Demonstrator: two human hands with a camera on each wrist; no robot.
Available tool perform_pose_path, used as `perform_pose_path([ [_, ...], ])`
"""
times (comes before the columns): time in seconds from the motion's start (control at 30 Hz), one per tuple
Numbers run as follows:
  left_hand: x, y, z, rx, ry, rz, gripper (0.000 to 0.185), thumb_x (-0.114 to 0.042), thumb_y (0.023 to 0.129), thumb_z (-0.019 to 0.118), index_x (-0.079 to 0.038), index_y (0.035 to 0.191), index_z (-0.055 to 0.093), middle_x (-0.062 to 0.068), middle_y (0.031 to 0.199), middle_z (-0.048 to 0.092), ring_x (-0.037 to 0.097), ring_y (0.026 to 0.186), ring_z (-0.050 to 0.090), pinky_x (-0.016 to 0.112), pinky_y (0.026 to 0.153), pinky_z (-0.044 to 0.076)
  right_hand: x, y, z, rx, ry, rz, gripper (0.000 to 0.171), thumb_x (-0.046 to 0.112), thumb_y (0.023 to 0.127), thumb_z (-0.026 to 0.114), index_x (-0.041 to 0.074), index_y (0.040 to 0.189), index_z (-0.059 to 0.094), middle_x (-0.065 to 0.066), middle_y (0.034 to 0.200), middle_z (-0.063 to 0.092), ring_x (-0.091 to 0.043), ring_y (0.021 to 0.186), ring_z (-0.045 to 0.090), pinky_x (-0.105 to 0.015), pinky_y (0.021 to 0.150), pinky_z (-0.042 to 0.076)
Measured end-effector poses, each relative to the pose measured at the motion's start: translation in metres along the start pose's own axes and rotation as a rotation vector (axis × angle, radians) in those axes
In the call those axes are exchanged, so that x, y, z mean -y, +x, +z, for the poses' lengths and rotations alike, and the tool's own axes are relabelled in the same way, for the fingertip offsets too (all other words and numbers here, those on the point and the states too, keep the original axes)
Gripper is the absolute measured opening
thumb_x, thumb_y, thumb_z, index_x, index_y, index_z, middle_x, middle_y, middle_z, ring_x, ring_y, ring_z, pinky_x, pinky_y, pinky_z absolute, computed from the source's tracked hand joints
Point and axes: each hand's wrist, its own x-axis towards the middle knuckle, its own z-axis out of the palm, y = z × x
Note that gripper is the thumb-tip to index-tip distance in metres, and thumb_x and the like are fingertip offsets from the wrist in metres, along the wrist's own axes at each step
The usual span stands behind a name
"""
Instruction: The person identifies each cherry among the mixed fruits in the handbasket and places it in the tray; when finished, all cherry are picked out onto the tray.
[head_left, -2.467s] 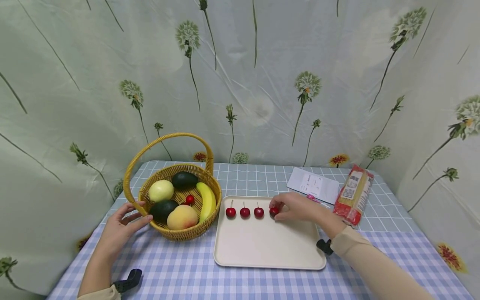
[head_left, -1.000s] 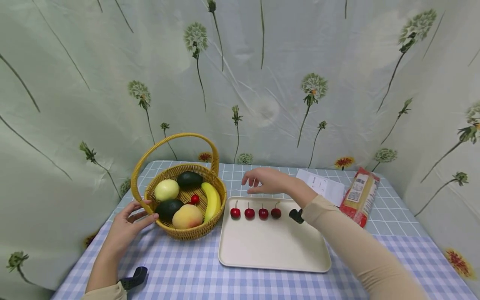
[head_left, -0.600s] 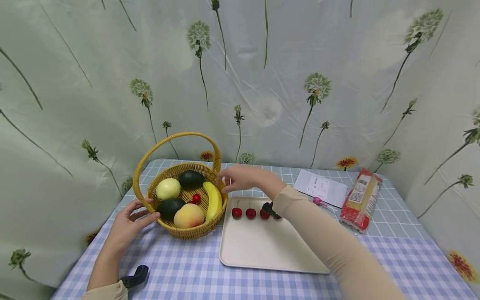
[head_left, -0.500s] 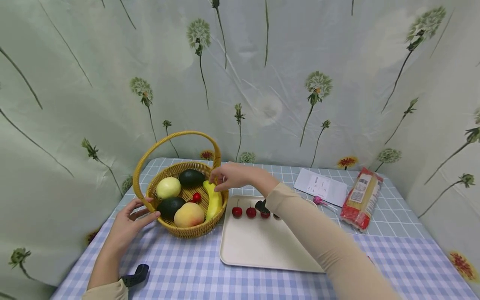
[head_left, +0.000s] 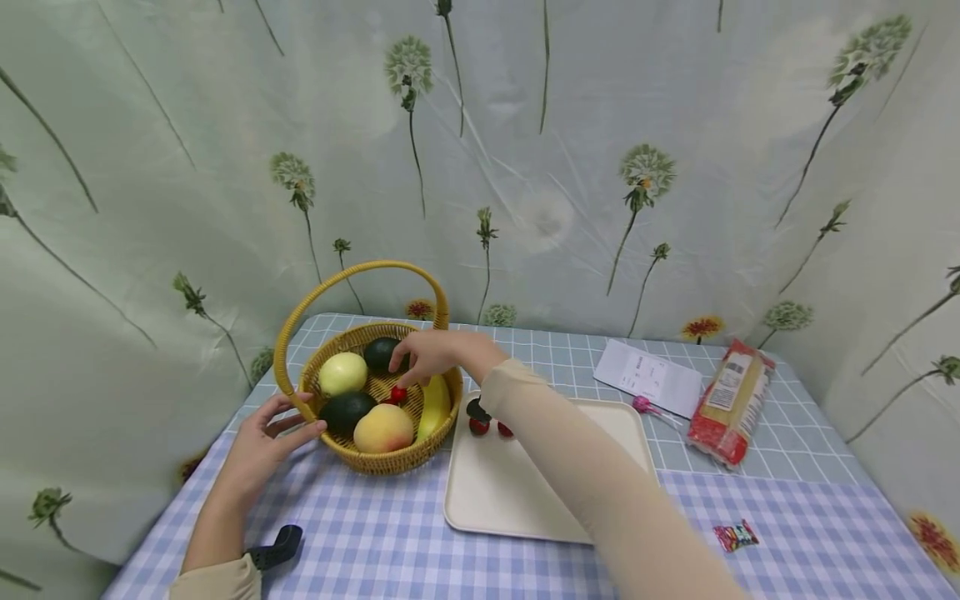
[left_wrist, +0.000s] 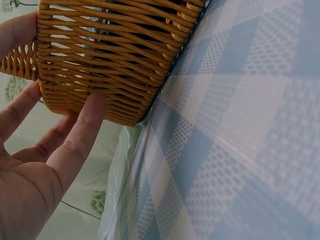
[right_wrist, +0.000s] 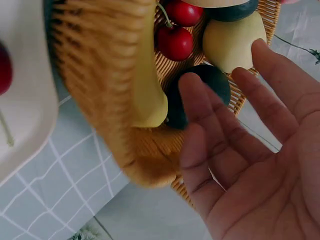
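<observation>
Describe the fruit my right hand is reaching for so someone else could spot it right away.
Look in the wicker basket at the table's left. Among the fruit in its middle, just under the right hand, lie small red cherries. They are far smaller than the avocados, peach and banana around them, and the only red fruit there.

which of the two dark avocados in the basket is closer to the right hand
The back avocado, at the far side of the basket. The right hand hovers right beside it; the front avocado lies nearer the left hand.

I see soft, even light with faint shadows; my head view bends at its edges, and the right wrist view's basket [right_wrist: 107, 100] is blurred close up.
</observation>
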Motion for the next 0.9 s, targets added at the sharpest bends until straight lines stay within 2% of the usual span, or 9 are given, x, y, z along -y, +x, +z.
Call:
perform_pose_path([
  [0.1, 0.000, 0.000, 0.001, -0.001, 0.001, 0.004, 0.064, -0.039, 0.097, 0.083, -0.014, 0.148, 0.055, 0.004, 0.165, 0.040, 0.017, 0.138, 0.049, 0.017, 0.090, 0.053, 0.003, 0.006, 0.002, 0.012, 0.024, 0.049, 0.045, 0.028, 0.109, 0.067, 0.012, 0.150, 0.062, -0.014, 0.141, 0.069, -0.029, 0.107, 0.077, -0.037, 0.103, 0.056],
  [0.23, -0.002, 0.000, 0.003, -0.001, 0.008, 0.014, 0.064, -0.038, 0.097, 0.082, -0.012, 0.148, 0.054, 0.005, 0.166, 0.040, 0.026, 0.143, 0.048, 0.017, 0.090, 0.053, 0.008, 0.013, 0.006, 0.022, 0.015, 0.129, 0.048, 0.031, 0.108, 0.068, 0.017, 0.153, 0.060, -0.007, 0.160, 0.055, -0.024, 0.107, 0.078, -0.038, 0.110, 0.053],
  [0.33, -0.002, 0.000, 0.004, -0.005, 0.010, 0.014, 0.065, -0.039, 0.097, 0.082, -0.012, 0.149, 0.054, 0.005, 0.165, 0.041, 0.029, 0.145, 0.048, 0.018, 0.090, 0.052, 0.011, 0.016, 0.008, 0.036, -0.007, 0.180, 0.049, 0.034, 0.107, 0.068, 0.021, 0.153, 0.060, -0.005, 0.161, 0.055, -0.020, 0.107, 0.079, -0.036, 0.109, 0.053],
  [0.57, -0.002, -0.001, 0.003, -0.003, 0.008, 0.015, 0.066, -0.041, 0.096, 0.083, -0.012, 0.148, 0.054, 0.005, 0.166, 0.040, 0.031, 0.148, 0.048, 0.018, 0.090, 0.052, 0.018, 0.015, 0.011, 0.032, -0.016, 0.266, 0.044, 0.036, 0.105, 0.072, 0.024, 0.147, 0.066, -0.001, 0.146, 0.065, -0.015, 0.100, 0.078, -0.035, 0.099, 0.056],
  [0.67, -0.003, -0.001, 0.002, 0.000, 0.006, 0.013, 0.066, -0.041, 0.096, 0.082, -0.012, 0.149, 0.054, 0.005, 0.167, 0.039, 0.031, 0.148, 0.047, 0.018, 0.090, 0.052, 0.022, 0.013, 0.012, 0.040, 0.001, 0.318, 0.040, 0.031, 0.104, 0.073, 0.027, 0.144, 0.068, 0.002, 0.138, 0.069, -0.012, 0.098, 0.078, -0.034, 0.094, 0.056],
  [0.9, -0.002, -0.002, 0.000, -0.004, 0.006, 0.010, 0.068, -0.042, 0.096, 0.082, -0.012, 0.150, 0.053, 0.005, 0.166, 0.040, 0.033, 0.149, 0.047, 0.017, 0.090, 0.051, 0.025, 0.014, 0.015, 0.044, 0.011, 0.343, 0.032, 0.018, 0.102, 0.075, 0.027, 0.132, 0.073, 0.005, 0.109, 0.073, -0.011, 0.094, 0.077, -0.030, 0.083, 0.057],
])
